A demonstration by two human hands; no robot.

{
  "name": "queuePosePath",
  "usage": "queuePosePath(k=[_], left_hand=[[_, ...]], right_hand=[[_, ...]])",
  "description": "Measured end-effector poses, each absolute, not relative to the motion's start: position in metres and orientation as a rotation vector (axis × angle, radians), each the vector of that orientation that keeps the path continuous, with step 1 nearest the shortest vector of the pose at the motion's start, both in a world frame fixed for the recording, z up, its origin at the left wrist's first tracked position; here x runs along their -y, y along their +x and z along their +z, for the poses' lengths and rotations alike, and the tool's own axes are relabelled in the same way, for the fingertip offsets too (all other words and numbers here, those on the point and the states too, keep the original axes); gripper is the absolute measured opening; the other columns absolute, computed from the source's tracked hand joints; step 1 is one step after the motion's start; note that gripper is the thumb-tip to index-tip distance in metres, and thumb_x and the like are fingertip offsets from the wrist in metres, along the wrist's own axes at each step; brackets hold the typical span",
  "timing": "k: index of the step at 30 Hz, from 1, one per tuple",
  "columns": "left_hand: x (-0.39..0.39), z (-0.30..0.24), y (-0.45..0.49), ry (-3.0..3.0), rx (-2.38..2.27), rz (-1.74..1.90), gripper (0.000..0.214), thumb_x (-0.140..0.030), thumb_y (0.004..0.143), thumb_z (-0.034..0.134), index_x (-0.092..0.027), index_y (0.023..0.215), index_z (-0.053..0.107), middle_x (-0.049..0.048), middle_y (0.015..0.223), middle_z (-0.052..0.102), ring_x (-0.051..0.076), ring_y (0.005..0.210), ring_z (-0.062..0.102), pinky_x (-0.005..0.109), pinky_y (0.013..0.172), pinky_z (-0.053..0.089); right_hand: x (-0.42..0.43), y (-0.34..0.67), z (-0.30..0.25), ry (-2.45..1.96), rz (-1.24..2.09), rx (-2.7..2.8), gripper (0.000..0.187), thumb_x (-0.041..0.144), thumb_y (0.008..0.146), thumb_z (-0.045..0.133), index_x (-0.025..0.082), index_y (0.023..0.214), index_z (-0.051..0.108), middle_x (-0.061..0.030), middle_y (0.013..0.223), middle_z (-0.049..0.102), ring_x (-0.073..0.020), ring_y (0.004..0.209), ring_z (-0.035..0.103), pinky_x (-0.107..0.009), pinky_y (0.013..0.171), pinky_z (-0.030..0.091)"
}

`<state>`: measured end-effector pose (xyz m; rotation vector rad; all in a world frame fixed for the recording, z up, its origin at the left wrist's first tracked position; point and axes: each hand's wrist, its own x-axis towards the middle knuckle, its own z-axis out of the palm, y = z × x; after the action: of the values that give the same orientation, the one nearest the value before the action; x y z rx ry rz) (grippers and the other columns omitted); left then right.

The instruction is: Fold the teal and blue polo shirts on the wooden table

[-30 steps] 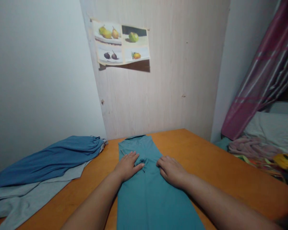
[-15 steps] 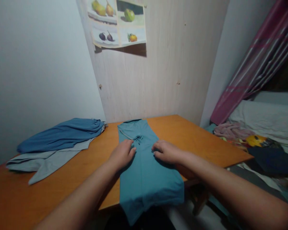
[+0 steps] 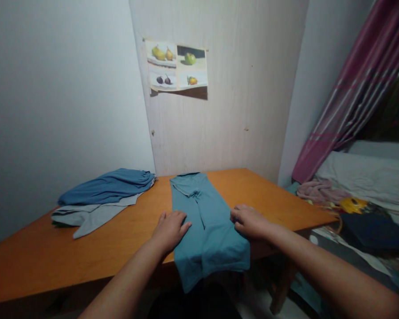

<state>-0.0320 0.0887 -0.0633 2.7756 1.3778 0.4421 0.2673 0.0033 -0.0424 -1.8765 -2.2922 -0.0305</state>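
A teal garment [image 3: 216, 235], folded into a long strip, lies on the table with its near end hanging over the front edge. Toward its far end are a neck-like opening and a small gathered knot, with a dark cord or slit running down from it. My left hand [image 3: 171, 230] rests palm down along the garment's left edge, its fingers spread partly on the cloth. At the right edge, my right hand [image 3: 251, 221] has its fingers curled against the fabric, and the fingertips are partly hidden.
A blue garment [image 3: 109, 188] and a light grey one [image 3: 96, 216] lie piled on the left of the wooden table [image 3: 133, 248]. Walls stand behind and left, with a fruit picture sheet [image 3: 177, 64] taped up. Right of the table are a pink curtain [image 3: 335, 102] and heaped cloth.
My hands have moved apart and nearer me, from the garment's middle to its two side edges. The dark line below the knot now shows. My view has tilted up.
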Motion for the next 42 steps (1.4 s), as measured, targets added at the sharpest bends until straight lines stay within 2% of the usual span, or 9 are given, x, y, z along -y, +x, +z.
queuePosePath(k=[8, 12, 18, 25, 30, 33, 36, 39, 42], left_hand=[[-0.050, -0.060, -0.015, 2.829, -1.046, 0.499, 0.027, -0.034, 0.092, 0.047, -0.025, 0.108, 0.067, 0.0075, 0.108, 0.069, 0.025, 0.105, 0.062, 0.034, 0.091, 0.047], [-0.035, -0.064, -0.013, 2.741, -1.037, 0.542, 0.045, -0.031, 0.089, 0.050, -0.025, 0.133, 0.056, 0.0071, 0.128, 0.064, 0.025, 0.119, 0.058, 0.035, 0.103, 0.045], [-0.014, -0.063, -0.011, 2.742, -0.906, 0.525, 0.065, -0.029, 0.088, 0.056, -0.034, 0.150, 0.040, 0.0015, 0.164, 0.025, 0.025, 0.144, 0.036, 0.038, 0.116, 0.034], [-0.001, -0.071, 0.005, 2.823, -0.931, 0.524, 0.046, -0.021, 0.088, 0.057, -0.034, 0.131, 0.064, 0.0051, 0.154, 0.044, 0.029, 0.136, 0.047, 0.048, 0.111, 0.038], [-0.008, -0.079, 0.011, 2.590, -0.906, 0.761, 0.041, -0.021, 0.092, 0.050, -0.033, 0.127, 0.067, 0.0049, 0.144, 0.056, 0.023, 0.132, 0.053, 0.043, 0.110, 0.041], [-0.014, -0.082, 0.011, 2.438, -0.823, 0.881, 0.037, -0.025, 0.095, 0.048, -0.030, 0.125, 0.069, 0.0060, 0.139, 0.060, 0.021, 0.128, 0.056, 0.039, 0.109, 0.043], [-0.017, -0.082, 0.011, 2.359, -0.766, 0.920, 0.035, -0.031, 0.096, 0.048, -0.027, 0.121, 0.072, 0.0078, 0.136, 0.062, 0.022, 0.127, 0.056, 0.039, 0.109, 0.044], [-0.018, -0.082, 0.011, 2.371, -0.798, 0.897, 0.034, -0.030, 0.092, 0.051, -0.025, 0.119, 0.073, 0.0090, 0.139, 0.060, 0.025, 0.129, 0.055, 0.041, 0.109, 0.043], [-0.017, -0.082, 0.011, 2.404, -0.874, 0.882, 0.040, -0.022, 0.085, 0.057, -0.024, 0.122, 0.070, 0.0093, 0.142, 0.057, 0.026, 0.129, 0.054, 0.042, 0.110, 0.042]], right_hand=[[0.026, 0.236, -0.055, -1.608, 0.036, 2.219, 0.020, 0.024, 0.086, 0.055, 0.021, 0.101, 0.068, -0.0073, 0.101, 0.064, -0.0223, 0.098, 0.056, -0.033, 0.086, 0.040], [0.032, 0.237, -0.069, -1.535, 0.112, 2.092, 0.018, 0.026, 0.089, 0.054, 0.020, 0.098, 0.069, -0.0064, 0.098, 0.067, -0.0213, 0.096, 0.059, -0.033, 0.086, 0.043], [0.044, 0.248, -0.069, -1.478, 0.146, 1.599, 0.023, 0.033, 0.093, 0.047, 0.020, 0.092, 0.067, -0.0060, 0.091, 0.070, -0.0202, 0.088, 0.064, -0.032, 0.079, 0.049], [0.080, 0.219, -0.093, -1.392, -0.018, 1.522, 0.029, 0.041, 0.095, 0.049, 0.020, 0.107, 0.066, -0.0084, 0.101, 0.070, -0.0229, 0.093, 0.065, -0.037, 0.082, 0.052], [0.098, 0.187, -0.135, -1.345, -0.408, 1.824, 0.088, 0.058, 0.079, 0.068, 0.017, 0.151, 0.036, -0.0178, 0.144, 0.051, -0.0383, 0.135, 0.043, -0.059, 0.110, 0.033], [0.090, 0.182, -0.145, -1.393, -0.530, 1.749, 0.083, 0.037, 0.082, 0.063, 0.015, 0.154, 0.029, -0.0177, 0.149, 0.046, -0.0384, 0.139, 0.037, -0.061, 0.113, 0.026], [0.079, 0.194, -0.139, -1.401, -0.501, 1.603, 0.062, 0.012, 0.076, 0.051, 0.017, 0.138, 0.051, -0.0127, 0.127, 0.064, -0.0315, 0.119, 0.056, -0.054, 0.104, 0.037], [0.075, 0.214, -0.128, -1.341, -0.447, 1.554, 0.047, 0.007, 0.074, 0.047, 0.022, 0.114, 0.065, -0.0061, 0.102, 0.071, -0.0252, 0.096, 0.062, -0.045, 0.091, 0.043], [0.079, 0.229, -0.125, -1.314, -0.488, 1.503, 0.048, 0.005, 0.076, 0.046, 0.024, 0.115, 0.066, -0.0064, 0.109, 0.068, -0.0245, 0.102, 0.060, -0.043, 0.091, 0.043]])
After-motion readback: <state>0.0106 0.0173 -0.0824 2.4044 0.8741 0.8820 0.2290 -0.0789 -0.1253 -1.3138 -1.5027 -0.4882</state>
